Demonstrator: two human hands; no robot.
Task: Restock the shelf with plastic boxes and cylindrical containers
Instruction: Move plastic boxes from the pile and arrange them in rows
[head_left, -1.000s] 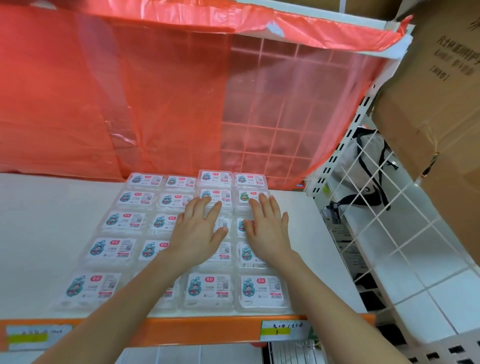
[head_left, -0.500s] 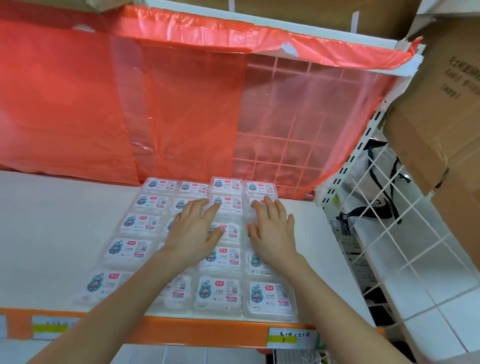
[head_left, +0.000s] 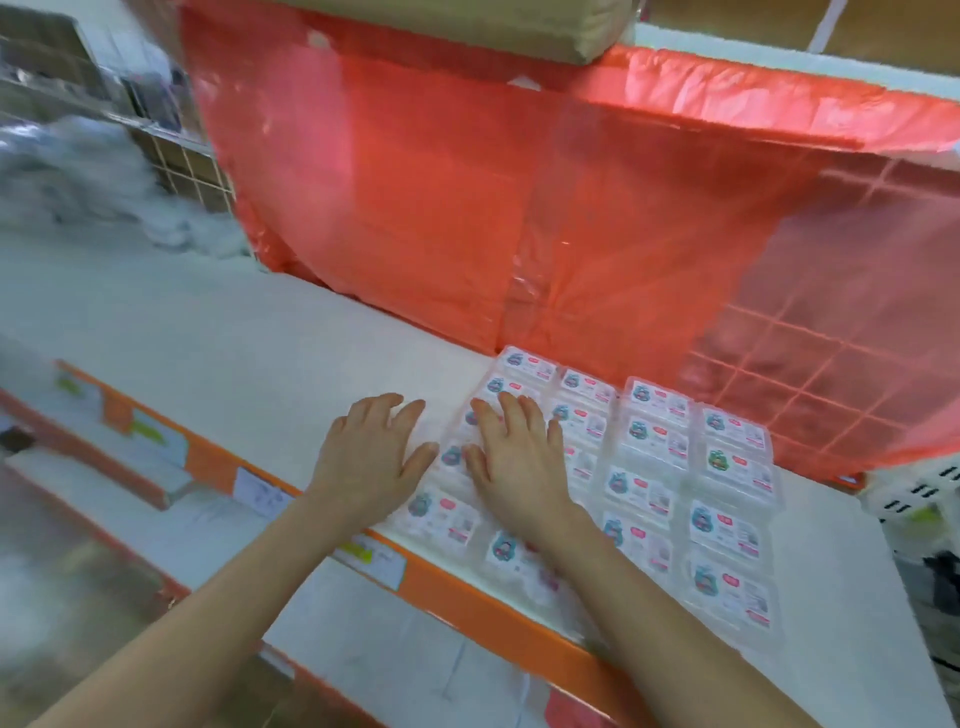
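Several clear plastic boxes (head_left: 649, 467) with white and pink labels lie flat in neat rows on the white shelf (head_left: 234, 343). My right hand (head_left: 519, 457) lies flat on the left columns of boxes, fingers straight. My left hand (head_left: 374, 457) lies flat at the left edge of the block, partly on the bare shelf, thumb touching the outer boxes. Neither hand holds anything. No cylindrical containers are in view.
A red translucent plastic sheet (head_left: 519, 208) hangs behind the shelf over a wire grid. The shelf has an orange front rail (head_left: 467, 603) with price tags. Blurred lower shelves (head_left: 104, 457) sit at the left. A cardboard box (head_left: 467, 26) rests above.
The view has swung left and is blurred. Both hands have shifted left across the boxes; my left hand now sits at the block's left edge, partly on bare shelf.
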